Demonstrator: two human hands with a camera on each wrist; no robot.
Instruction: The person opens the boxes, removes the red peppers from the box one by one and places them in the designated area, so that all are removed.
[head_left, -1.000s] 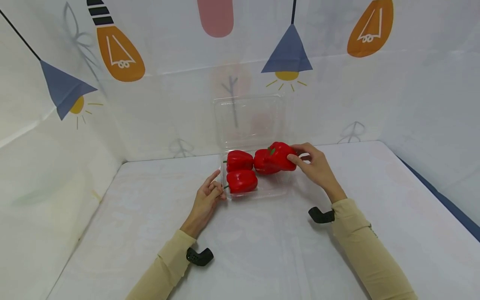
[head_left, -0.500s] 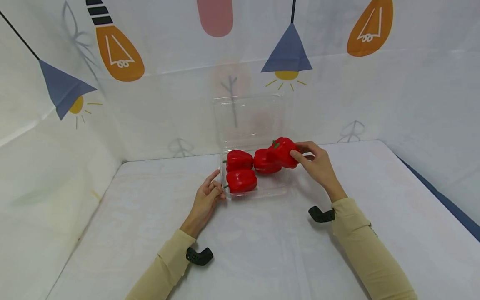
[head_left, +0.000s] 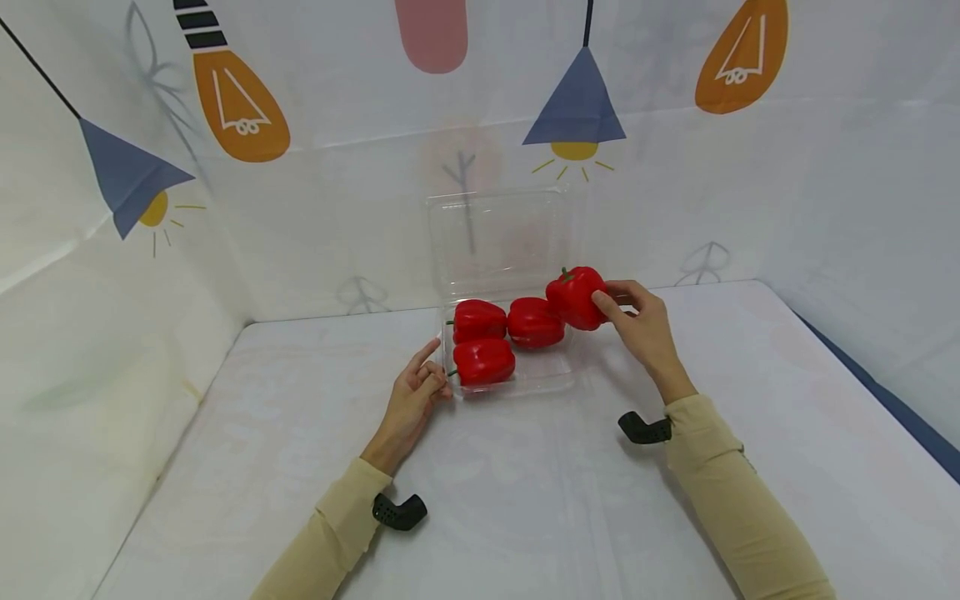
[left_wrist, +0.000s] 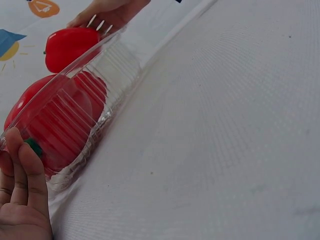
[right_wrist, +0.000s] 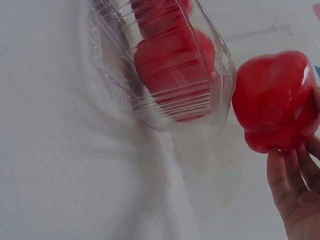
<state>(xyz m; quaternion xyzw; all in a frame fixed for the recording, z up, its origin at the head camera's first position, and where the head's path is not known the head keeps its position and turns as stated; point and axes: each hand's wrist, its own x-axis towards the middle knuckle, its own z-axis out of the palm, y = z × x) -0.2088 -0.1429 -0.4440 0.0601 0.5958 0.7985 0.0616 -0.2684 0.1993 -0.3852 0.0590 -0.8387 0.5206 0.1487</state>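
A glossy red bell pepper [head_left: 576, 297] with a green stem is held by my right hand [head_left: 642, 329], thumb on the near side and fingers behind. It is raised at the right rear of a clear plastic clamshell box [head_left: 543, 375]. Inside the box lie three more red bell peppers: one at the back left [head_left: 479, 321], one at the front left [head_left: 483, 362] and one at the back right [head_left: 535, 322]. My left hand [head_left: 412, 404] rests against the box's left wall, its fingertips [left_wrist: 15, 135] right at the rim in the left wrist view, curled round nothing.
The box's transparent lid [head_left: 495, 233] stands up against the printed white backdrop [head_left: 337, 208]. A white cloth covers the table [head_left: 525, 500]. Black curved devices sit at the left wrist [head_left: 400, 512] and the right wrist [head_left: 645, 429].
My right hand has moved the bell pepper slightly up and to the right, turning its stem upward. The back right pepper in the box shows more fully. My left hand has stayed put.
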